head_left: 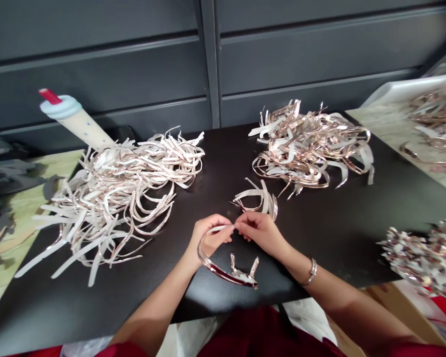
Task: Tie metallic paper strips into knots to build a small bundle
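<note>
Okay, so the piece I'm on is a curved rose-gold metal strip (219, 273), at bottom centre of the frame. It runs from my fingers out to the lower left, then bends round to the right in a long arc, ending in a little forked bit (244, 270). The low end seems to lie on the black surface (321, 243), though I can't be totally sure it's touching.

My left hand (211, 237) is nearer the bend, with the grip closed and the fingers curled round the strip. My right hand (262, 233) has a tight pinch on the thin top end, right up against the left.

Just above my right hand is a small bunch of pale strips (258, 201). There's a big pale tangle (115, 198) to the left, a shinier heap (312, 148) at upper right, and a shredded pile (423, 260) at lower right.
</note>
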`<action>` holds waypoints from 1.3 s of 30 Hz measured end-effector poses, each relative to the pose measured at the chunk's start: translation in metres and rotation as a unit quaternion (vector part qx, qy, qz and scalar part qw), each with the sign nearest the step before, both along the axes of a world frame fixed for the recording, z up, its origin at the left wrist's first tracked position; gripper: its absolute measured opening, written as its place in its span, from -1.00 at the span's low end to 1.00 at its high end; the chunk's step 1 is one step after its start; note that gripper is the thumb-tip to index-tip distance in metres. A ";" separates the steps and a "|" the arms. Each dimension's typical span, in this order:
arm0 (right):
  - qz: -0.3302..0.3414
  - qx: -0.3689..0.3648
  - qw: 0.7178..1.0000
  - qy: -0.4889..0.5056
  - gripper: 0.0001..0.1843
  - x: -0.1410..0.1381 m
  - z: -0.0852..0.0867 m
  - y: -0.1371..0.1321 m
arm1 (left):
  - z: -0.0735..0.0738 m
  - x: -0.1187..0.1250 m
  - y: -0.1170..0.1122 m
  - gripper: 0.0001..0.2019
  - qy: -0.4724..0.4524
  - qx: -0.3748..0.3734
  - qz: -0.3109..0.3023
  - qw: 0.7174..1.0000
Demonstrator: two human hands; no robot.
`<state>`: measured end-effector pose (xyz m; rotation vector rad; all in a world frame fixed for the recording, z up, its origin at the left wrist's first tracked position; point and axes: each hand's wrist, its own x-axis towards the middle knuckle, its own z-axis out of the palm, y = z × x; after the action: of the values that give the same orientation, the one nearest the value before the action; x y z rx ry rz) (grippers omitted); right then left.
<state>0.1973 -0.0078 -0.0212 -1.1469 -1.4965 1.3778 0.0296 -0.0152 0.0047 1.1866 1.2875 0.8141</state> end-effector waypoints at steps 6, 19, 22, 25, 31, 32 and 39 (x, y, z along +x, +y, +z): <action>-0.056 0.134 0.987 -0.074 -0.77 -0.002 0.000 -0.006 | -0.007 0.003 -0.003 -0.79 -0.001 0.035 0.017 0.999; 0.026 0.356 0.893 -0.273 -0.72 0.002 -0.005 -0.011 | -0.010 0.001 -0.005 -0.81 0.001 0.006 -0.040 0.999; 0.008 0.354 0.890 -0.288 -0.73 0.001 -0.005 -0.010 | -0.011 0.002 -0.007 -0.81 -0.027 -0.023 -0.024 0.999; -0.006 0.344 0.898 -0.274 -0.70 0.000 -0.005 -0.008 | -0.013 0.006 -0.008 -0.82 -0.037 -0.047 -0.001 0.998; -0.012 0.262 0.946 -0.193 -0.74 0.003 -0.001 -0.007 | -0.011 0.010 -0.007 -0.82 -0.037 -0.056 0.014 0.998; -0.014 0.257 0.948 -0.189 -0.76 0.004 -0.001 -0.007 | -0.011 0.010 -0.007 -0.83 -0.034 -0.055 0.020 0.998; -0.001 0.342 0.907 -0.247 -0.77 0.004 -0.005 -0.011 | -0.015 0.004 -0.009 -0.82 0.049 0.024 -0.003 0.998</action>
<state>0.2013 -0.0183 -0.0260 -1.0546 -2.0992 0.4587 0.0340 -0.0238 -0.0101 1.2815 1.3511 0.7941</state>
